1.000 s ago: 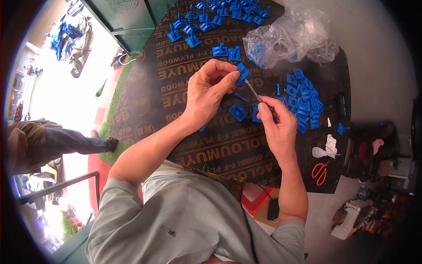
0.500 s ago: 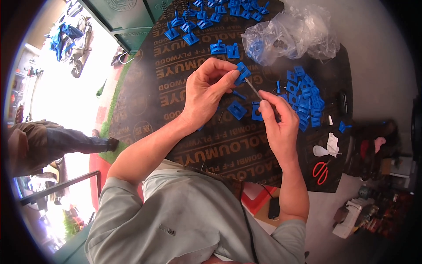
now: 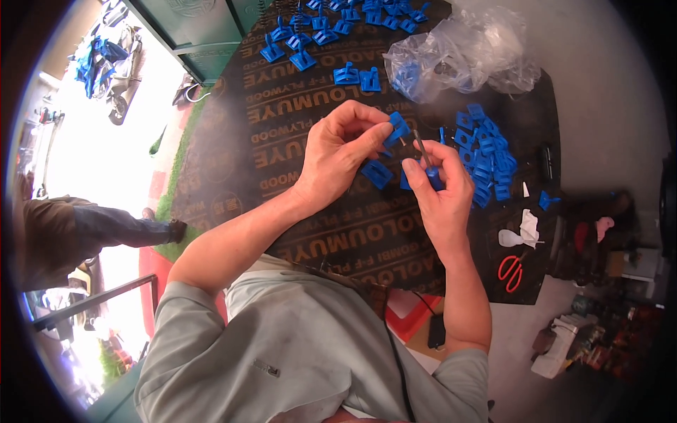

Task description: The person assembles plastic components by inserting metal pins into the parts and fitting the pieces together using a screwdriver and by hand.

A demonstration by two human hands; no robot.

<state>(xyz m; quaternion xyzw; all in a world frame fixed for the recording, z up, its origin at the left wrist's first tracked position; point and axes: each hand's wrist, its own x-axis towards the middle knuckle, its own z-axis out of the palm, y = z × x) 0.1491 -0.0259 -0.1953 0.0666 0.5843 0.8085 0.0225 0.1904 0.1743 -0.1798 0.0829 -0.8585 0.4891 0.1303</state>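
Between its thumb and fingers my left hand [image 3: 344,144] pinches a small blue plastic piece [image 3: 398,126] above the dark plywood tabletop. A short copper-coloured pin [image 3: 403,142] shows at the lower edge of that piece. My right hand [image 3: 444,185] is closed on a thin metal-shafted tool with a blue handle, which looks like a screwdriver [image 3: 422,145]. Its shaft points up beside the held piece, a small gap from it; fingers partly cover the handle. Below my left hand lies a flat blue plate [image 3: 376,174].
A heap of blue plastic parts [image 3: 486,151] lies right of my hands. More assembled blue pieces [image 3: 324,35] stand at the far side, beside a clear plastic bag [image 3: 458,56]. Red-handled scissors [image 3: 510,273] and a black pen-like item [image 3: 547,162] lie on the right. A person's leg [image 3: 120,225] shows at left.
The screwdriver has drawn back from the blue piece and turned more upright, exposing its blue handle. My left hand has tilted the piece and shifted slightly right and nearer.
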